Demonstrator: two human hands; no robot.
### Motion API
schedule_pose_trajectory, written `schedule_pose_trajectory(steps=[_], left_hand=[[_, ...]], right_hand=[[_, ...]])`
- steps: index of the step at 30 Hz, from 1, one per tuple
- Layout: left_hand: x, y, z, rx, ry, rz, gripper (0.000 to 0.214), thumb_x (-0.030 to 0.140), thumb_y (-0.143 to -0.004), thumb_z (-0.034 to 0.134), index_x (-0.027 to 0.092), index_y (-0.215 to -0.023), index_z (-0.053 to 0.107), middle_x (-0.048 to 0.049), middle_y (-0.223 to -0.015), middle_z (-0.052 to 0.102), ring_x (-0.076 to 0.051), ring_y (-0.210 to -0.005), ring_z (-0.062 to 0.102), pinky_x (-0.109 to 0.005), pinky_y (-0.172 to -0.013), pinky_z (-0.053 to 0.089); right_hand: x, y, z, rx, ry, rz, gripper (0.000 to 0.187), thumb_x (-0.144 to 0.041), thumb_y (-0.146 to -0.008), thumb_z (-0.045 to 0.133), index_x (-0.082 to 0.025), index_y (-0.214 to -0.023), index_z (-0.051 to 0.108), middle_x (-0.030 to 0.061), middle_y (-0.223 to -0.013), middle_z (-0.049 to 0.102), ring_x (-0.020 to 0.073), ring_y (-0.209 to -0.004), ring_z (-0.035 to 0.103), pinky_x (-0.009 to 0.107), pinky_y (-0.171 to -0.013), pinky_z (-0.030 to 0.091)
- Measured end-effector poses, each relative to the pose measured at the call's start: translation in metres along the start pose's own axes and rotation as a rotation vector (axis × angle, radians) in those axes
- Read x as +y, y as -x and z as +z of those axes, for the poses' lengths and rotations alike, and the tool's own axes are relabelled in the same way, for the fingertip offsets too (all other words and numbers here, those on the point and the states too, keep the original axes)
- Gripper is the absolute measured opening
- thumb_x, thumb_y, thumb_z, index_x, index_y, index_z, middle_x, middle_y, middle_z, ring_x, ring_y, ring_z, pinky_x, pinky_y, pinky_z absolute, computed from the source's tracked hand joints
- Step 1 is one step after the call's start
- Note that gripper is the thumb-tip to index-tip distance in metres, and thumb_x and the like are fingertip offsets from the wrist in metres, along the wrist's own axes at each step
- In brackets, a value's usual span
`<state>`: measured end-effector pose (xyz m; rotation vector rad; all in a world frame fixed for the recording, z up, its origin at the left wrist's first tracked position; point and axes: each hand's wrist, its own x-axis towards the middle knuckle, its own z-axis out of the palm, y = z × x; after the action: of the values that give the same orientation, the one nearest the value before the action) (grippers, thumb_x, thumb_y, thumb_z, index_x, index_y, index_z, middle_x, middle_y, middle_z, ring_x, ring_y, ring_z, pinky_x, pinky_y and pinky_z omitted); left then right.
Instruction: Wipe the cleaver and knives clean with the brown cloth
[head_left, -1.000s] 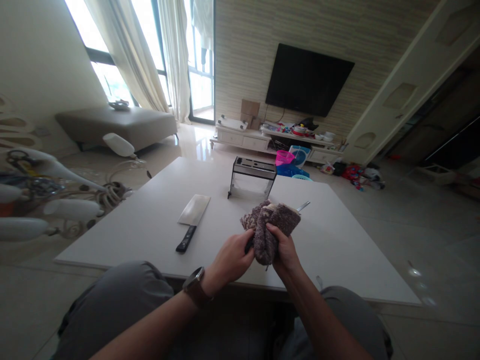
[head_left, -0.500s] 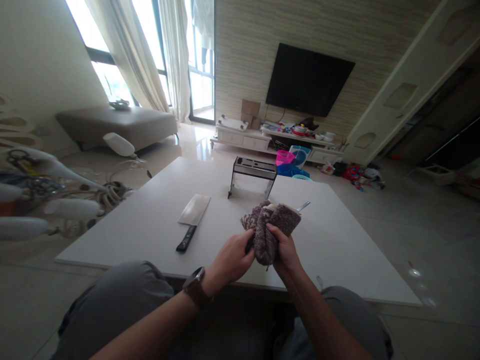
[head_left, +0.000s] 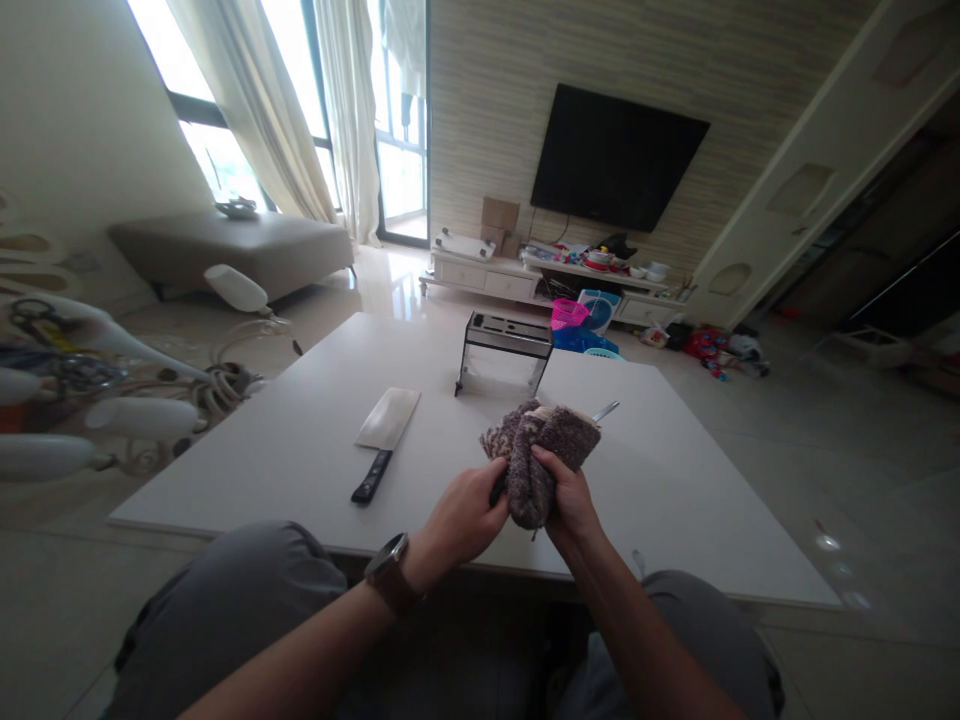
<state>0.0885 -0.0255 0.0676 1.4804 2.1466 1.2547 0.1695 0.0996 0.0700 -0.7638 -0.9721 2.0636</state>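
Note:
A folded brown-grey towel [head_left: 559, 440] is bunched over the near part of the table, wrapped around a long tool. My right hand [head_left: 571, 500] grips the towel from the right, thumb on top. My left hand [head_left: 469, 510] is closed on the black handle [head_left: 498, 487] of what looks like a knife, at the towel's left side. A shiny metal tip [head_left: 606, 411] pokes out past the towel's far right; the cloth hides the rest of the blade. Left of my hands, a cleaver [head_left: 388, 420] lies flat, its black handle toward me. Beyond the towel stands a knife block [head_left: 506, 350] with a slotted top and clear side.
All this is on a white table [head_left: 285, 450]. Past its far edge are a low TV cabinet [head_left: 495, 280], a pink basket [head_left: 568, 313] and bags on the floor. A lamp with white shades [head_left: 142, 417] lies at left, near a grey bench [head_left: 240, 250].

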Motion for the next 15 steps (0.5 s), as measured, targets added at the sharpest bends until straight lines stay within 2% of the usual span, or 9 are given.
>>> schedule_pose_trajectory(steps=[15], left_hand=[[-0.0010, -0.0002, 0.0007, 0.003, -0.012, 0.011, 0.012, 0.019, -0.091, 0.051, 0.019, -0.098, 0.060, -0.0062, -0.087, 0.070, -0.021, -0.077, 0.062, -0.030, -0.068, 0.038]], right_hand=[[-0.0004, 0.0006, 0.0010, 0.004, 0.009, 0.000, 0.041, -0.023, -0.060, 0.086, -0.013, -0.098, 0.074, 0.0067, -0.093, 0.079, 0.0219, -0.081, 0.074, 0.033, -0.077, 0.061]])
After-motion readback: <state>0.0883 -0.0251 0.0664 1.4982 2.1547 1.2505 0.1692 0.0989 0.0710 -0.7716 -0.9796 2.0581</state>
